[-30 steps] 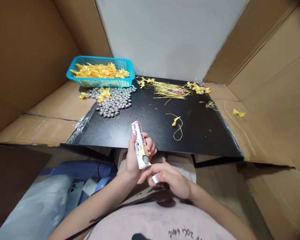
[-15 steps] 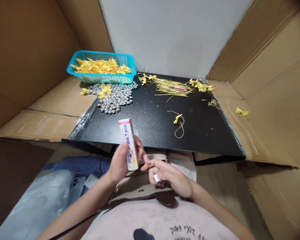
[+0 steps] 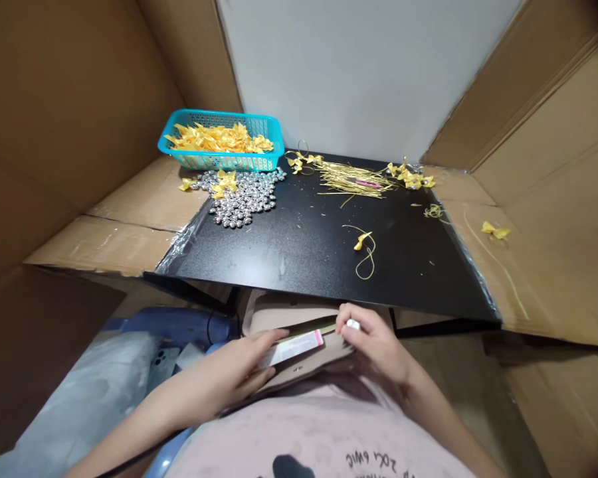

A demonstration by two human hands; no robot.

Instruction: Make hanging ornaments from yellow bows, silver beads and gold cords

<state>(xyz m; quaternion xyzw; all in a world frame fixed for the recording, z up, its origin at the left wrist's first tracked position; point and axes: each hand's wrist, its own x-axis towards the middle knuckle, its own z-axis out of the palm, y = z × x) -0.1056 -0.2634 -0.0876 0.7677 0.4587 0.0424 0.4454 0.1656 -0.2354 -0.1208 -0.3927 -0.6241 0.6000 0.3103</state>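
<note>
My left hand (image 3: 242, 365) is closed around one end of a slim white candy pack (image 3: 299, 346) with a pink band at its tip. The pack lies tilted at the mouth of an open beige handbag (image 3: 321, 362) on my lap. At the bag's right side, my right hand (image 3: 373, 342) has its fingers curled at the rim. A small white piece (image 3: 353, 324) shows between that thumb and fingers. On the black table (image 3: 299, 265) in front lies a yellow ribbon bow (image 3: 361, 241) with a looped gold cord.
A turquoise basket (image 3: 219, 161) of yellow bows stands back left, with many silver beads (image 3: 244, 199) before it. Gold ties (image 3: 351, 179) and a pink tool (image 3: 367, 184) lie at the back. Cardboard walls flank the table. A phone (image 3: 160, 358) lies lower left.
My left hand has lowered the candy pack from above the table edge to the bag's mouth and tipped it nearly flat. My right hand has moved right to the bag's rim. The bag now gapes.
</note>
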